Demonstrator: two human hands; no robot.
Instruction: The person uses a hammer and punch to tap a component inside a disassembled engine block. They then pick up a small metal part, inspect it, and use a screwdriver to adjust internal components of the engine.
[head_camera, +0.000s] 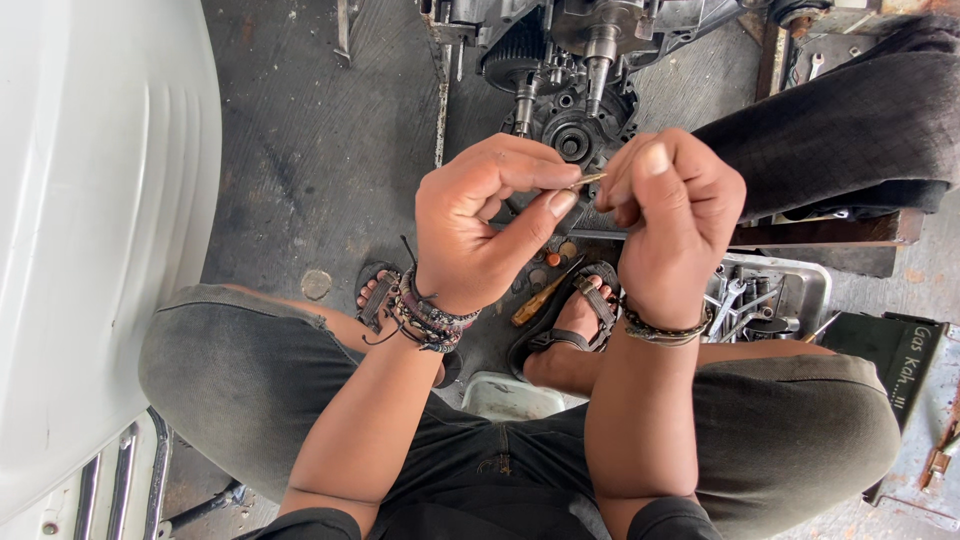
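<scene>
I sit low on a small white stool (512, 397) with my knees spread, and my two hands meet in front of me above the floor (320, 150). My left hand (487, 225) pinches the end of a thin metal pin (588, 180) between thumb and forefinger, the other fingers curled in. My right hand (672, 215) is clenched around the other end of that pin, its fingers folded tight so that most of the piece is hidden inside the grip. The pin shows only in the small gap between the two hands, tilted a little upward toward my right hand.

Several cord and bead bracelets (428, 318) wrap my left wrist, and one dark braided band (664, 330) circles my right wrist.

Just beyond my hands lies an opened engine (570, 95) with gears and shafts showing. Below my hands, between my sandalled feet, a screwdriver with an amber handle (540, 297) lies on the floor, with a few small round parts (558, 254) near it. Just right of my right wrist sits a metal tray (815, 285) holding wrenches and other tools. Beyond my right hand a black seat cushion (850, 130) rests on a wooden frame. Far to the left of my left hand is a white curved body panel (90, 220).
</scene>
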